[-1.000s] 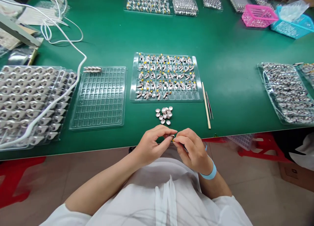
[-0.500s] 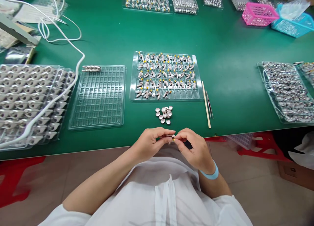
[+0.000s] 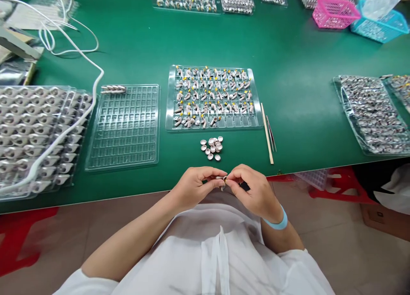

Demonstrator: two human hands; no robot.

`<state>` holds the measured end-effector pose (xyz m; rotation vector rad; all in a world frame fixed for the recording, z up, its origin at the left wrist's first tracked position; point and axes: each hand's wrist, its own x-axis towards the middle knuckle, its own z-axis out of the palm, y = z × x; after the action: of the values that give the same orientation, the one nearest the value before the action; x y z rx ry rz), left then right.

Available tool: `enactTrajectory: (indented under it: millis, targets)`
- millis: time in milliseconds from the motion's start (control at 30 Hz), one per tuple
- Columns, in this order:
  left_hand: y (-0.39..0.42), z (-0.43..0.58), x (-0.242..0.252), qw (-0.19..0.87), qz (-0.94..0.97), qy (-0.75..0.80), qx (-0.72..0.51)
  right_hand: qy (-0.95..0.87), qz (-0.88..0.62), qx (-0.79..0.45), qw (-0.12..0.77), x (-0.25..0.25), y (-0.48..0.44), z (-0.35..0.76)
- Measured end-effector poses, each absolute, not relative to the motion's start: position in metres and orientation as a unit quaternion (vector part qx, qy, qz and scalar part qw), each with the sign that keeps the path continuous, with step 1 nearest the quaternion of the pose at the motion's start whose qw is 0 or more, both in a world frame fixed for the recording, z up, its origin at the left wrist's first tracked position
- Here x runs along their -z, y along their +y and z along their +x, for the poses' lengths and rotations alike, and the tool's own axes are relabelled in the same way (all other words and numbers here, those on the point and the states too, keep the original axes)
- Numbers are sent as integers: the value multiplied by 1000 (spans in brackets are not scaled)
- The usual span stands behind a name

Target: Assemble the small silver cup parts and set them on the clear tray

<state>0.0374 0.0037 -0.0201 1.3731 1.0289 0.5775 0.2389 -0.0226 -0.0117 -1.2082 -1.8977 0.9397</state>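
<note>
Just past the table's front edge, my left hand [image 3: 196, 185] pinches a small earbud part [image 3: 223, 178] between thumb and fingers. My right hand [image 3: 253, 189] meets it from the other side, its thumb and forefinger closed on the part's yellow bit. The fingertips cover most of the piece. Ahead of my hands lies a loose pile of small round caps [image 3: 212, 148]. Beyond the pile, a transparent tray [image 3: 236, 123] carries rows of curved grey earbud parts with yellow tabs. To the right of that tray lie a thin wooden stick [image 3: 267, 135] and tweezers [image 3: 271, 134].
At left, a transparent tray [image 3: 123, 135] holds several grey shells, beside stacked trays of shells [image 3: 35, 132] crossed by a white cable [image 3: 83, 122]. A filled tray [image 3: 373, 115] lies at right. Pink [image 3: 335, 13] and blue baskets [image 3: 381, 28] stand at the back right.
The view has shifted slightly, so the table things appear a little further left and up. Both hands keep their pinch on the earbud part, with only slight finger movement.
</note>
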Motion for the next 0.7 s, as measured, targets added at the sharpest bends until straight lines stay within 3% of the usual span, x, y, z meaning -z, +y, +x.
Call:
enactTrajectory:
  millis: [367, 567, 700]
  targets:
    - [3, 38, 17, 553, 693, 396, -239, -720, -491, -427, 240, 2, -13, 253]
    - [0, 42, 18, 517, 707, 414, -247, -766, -503, -333, 222, 0, -18, 247]
    - [-1, 46, 16, 549, 682, 421, -236, -769, -512, -313, 220, 0, -20, 243]
